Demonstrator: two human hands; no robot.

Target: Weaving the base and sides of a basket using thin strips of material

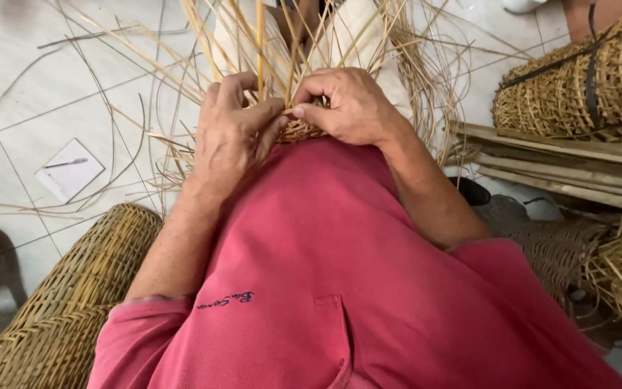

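Weaving step, I'd say: small woven basket base [302, 131] sits vs my chest, btwn both hands. Left hand [233, 133] pinches a cane strand [260, 50], right hand [347, 108] clenched on the rim. Next, prob: tuck strand behind an upright, keep tension even.

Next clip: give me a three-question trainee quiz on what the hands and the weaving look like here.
1. True or false: both hands grip the woven piece held against the red shirt.
2. Which lies on the tiled floor at the left? A) scissors B) a white notepad with a pen C) a cup
3. Fill in: a finished woven basket sits at the upper ____ of the view.

Key
1. True: left hand and right hand pinch strands at the woven piece against the shirt.
2. B: notepad on the floor.
3. Right: basket.
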